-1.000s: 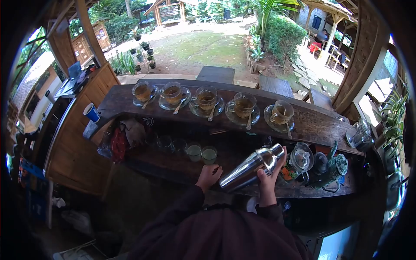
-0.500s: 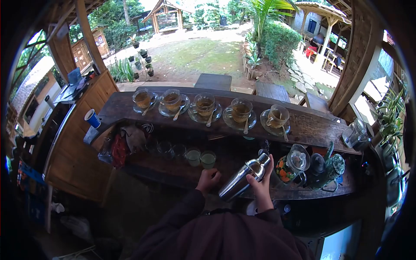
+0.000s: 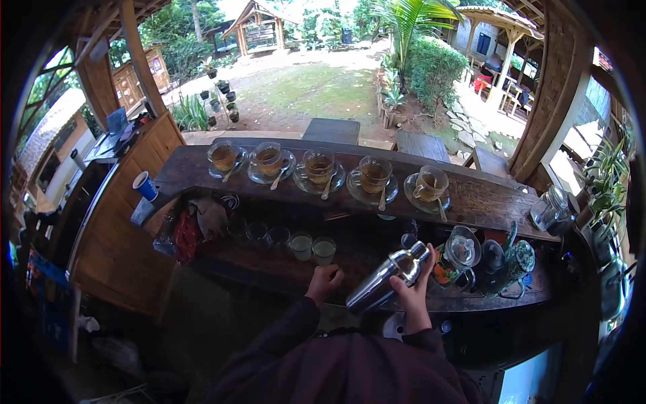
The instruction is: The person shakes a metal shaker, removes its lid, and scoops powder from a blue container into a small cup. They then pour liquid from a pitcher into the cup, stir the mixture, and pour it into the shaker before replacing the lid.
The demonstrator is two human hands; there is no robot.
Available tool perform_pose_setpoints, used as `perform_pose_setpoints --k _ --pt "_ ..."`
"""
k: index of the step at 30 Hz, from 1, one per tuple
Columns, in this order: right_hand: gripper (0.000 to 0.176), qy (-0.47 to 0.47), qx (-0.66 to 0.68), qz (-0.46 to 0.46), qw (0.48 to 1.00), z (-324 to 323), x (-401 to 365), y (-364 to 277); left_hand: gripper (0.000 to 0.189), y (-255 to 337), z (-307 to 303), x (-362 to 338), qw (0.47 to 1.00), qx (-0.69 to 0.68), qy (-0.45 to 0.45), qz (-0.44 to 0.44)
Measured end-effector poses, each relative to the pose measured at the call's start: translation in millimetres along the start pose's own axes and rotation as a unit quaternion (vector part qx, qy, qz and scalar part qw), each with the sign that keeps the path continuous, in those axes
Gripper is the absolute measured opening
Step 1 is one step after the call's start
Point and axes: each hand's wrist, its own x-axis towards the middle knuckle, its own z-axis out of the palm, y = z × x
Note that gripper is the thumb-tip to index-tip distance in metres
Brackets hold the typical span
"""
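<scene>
My right hand (image 3: 413, 296) grips a shiny metal cocktail shaker (image 3: 377, 285), tilted with its narrow top up and to the right. No cap shows clearly on that top. To its left, my left hand (image 3: 324, 283) is closed with curled fingers at the lower counter's edge; whatever it may hold is hidden. Just beyond this hand stand two glasses of pale cloudy liquid, the nearer being a small glass (image 3: 324, 251) and the other a matching glass (image 3: 301, 248). Empty clear glasses (image 3: 257, 233) continue the row leftward.
Along the raised wooden counter (image 3: 481, 195) runs a row of several glass cups of amber drink (image 3: 317, 165) on saucers with spoons. A glass pitcher (image 3: 463, 250) and a green enamel pot (image 3: 518, 259) stand right of the shaker. A blue paper cup (image 3: 145, 186) sits far left.
My right hand and the shaker have shifted slightly to the right. My left hand stays closed in nearly the same spot.
</scene>
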Motion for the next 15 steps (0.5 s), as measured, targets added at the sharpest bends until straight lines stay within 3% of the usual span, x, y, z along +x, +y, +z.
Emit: perform_pose_setpoints --k 5,8,12,14,15 --pt "0.109 -0.15 -0.056 0.083 0.984 0.6 -18.1 25.3 0.021 6.3 -1.5 1.3 1.0 0.005 0.01 0.022" --pt "0.11 -0.117 -0.029 0.055 0.991 3.4 -9.2 10.8 0.022 12.7 -2.2 1.4 1.0 0.014 0.004 0.009" --pt "0.112 0.017 0.009 -0.039 0.999 1.7 7.7 3.2 0.021 11.3 -1.1 1.5 1.0 0.018 0.008 0.015" --pt "0.111 0.013 0.026 -0.017 0.999 1.0 4.8 0.7 0.021 14.2 -2.7 1.4 1.0 0.018 0.005 0.017" --pt "0.111 -0.045 0.008 -0.003 0.999 3.4 2.7 -0.7 0.021 13.5 -2.3 1.4 1.0 0.018 0.005 0.015"
